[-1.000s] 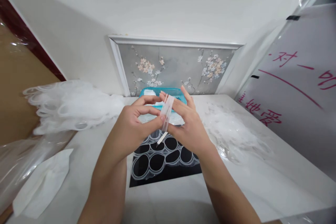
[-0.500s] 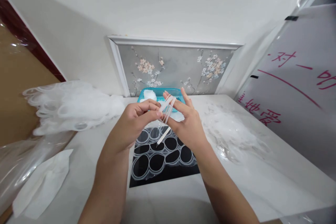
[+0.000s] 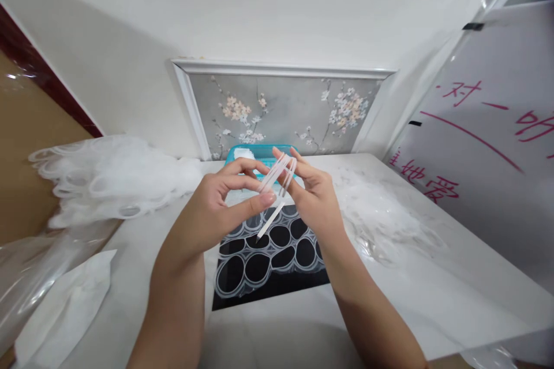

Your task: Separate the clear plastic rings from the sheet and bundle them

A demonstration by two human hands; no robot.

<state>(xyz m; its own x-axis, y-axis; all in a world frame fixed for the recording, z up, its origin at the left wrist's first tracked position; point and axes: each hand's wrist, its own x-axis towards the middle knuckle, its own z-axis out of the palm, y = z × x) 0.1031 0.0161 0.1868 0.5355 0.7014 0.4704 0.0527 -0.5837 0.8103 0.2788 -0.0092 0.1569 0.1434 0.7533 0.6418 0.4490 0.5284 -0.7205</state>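
A bunch of thin, translucent white rings [image 3: 277, 172] is stretched between my hands, above a black mat [image 3: 277, 293]. My left hand [image 3: 216, 202] holds the bunch's near left side, with the thumb below and fingertips against the strands. On the other side, my right hand [image 3: 315, 196] has the rings looped about its fingertips, thumb and fingers drawn together. Rows of clear, ring-shaped pieces [image 3: 257, 268] cover much of the mat. A slim white tool [image 3: 270, 223] with a dark tip lies over them, partly under the hands.
A blue basket [image 3: 259, 150] with white items stands at the wall behind my hands. On the left are a big heap of white rings [image 3: 125, 179] and a white paper sheet [image 3: 64, 311]. Crumpled clear plastic [image 3: 381, 219] lies right, beside a board with red writing [image 3: 485, 144].
My left fingers have opened out from a tight pinch and moved around the rings. My right fingers, spread before, have drawn closer together. The view has shifted slightly.
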